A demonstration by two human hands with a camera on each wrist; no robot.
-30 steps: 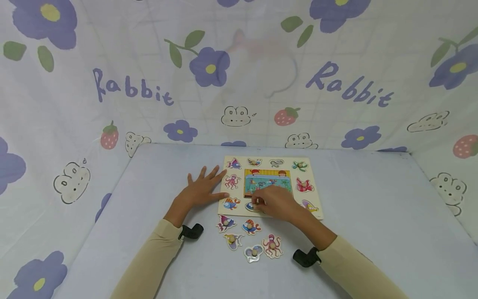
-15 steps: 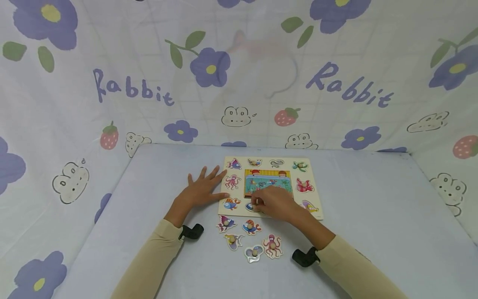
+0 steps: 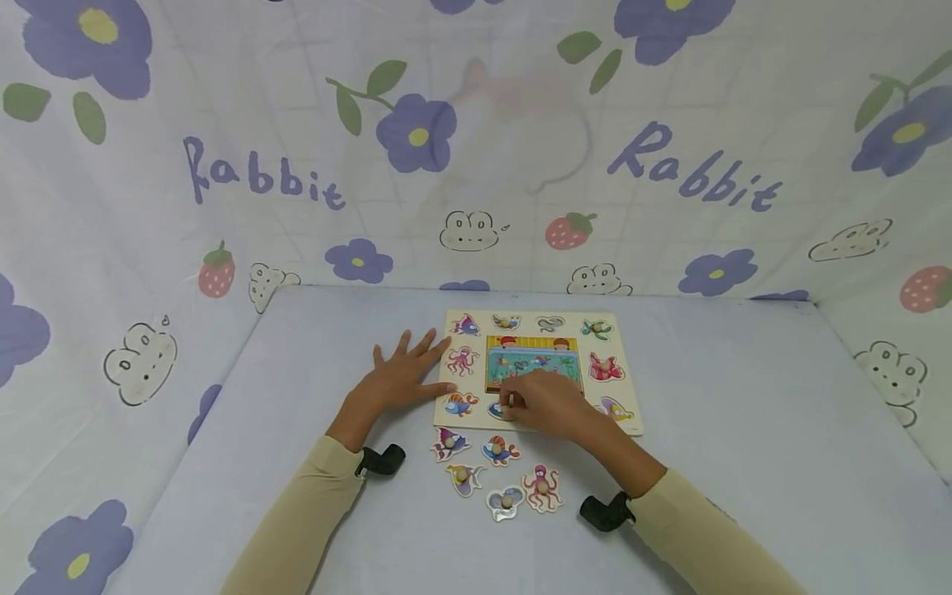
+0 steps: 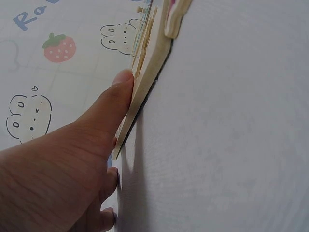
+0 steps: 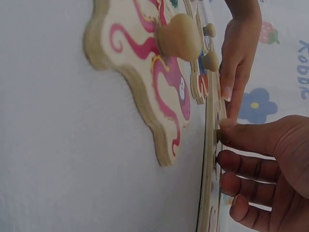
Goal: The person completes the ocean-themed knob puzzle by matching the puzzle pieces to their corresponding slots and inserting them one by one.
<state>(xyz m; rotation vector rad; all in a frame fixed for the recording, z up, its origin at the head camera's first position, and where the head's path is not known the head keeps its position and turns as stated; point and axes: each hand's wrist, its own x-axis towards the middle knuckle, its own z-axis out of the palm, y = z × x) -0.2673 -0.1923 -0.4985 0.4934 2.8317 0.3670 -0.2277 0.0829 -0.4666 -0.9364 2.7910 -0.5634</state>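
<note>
My left hand [image 3: 397,378] lies with fingers spread, thumb and fingertips touching the left side of a wooden peg puzzle board [image 3: 629,385]. In the left wrist view its thumb [image 4: 108,101] presses along the board's edge. Over the board's lower middle, my right hand [image 3: 546,401] pinches the knob of a bluish puzzle piece [image 3: 495,410], mostly hidden beneath the fingers. The right wrist view shows that thumb [image 5: 251,135] and the curled fingers at a knob low on the board. What picture the piece bears cannot be made out.
Before the board lie loose knobbed pieces: a purple fish [image 3: 449,438], an orange-and-blue one [image 3: 508,453], a yellow fish [image 3: 455,473], a grey one [image 3: 507,514] and an octopus [image 3: 542,473]. A turtle [image 3: 591,334] and red piece [image 3: 612,373] sit in the board. Patterned cloth [image 3: 521,273] stands behind.
</note>
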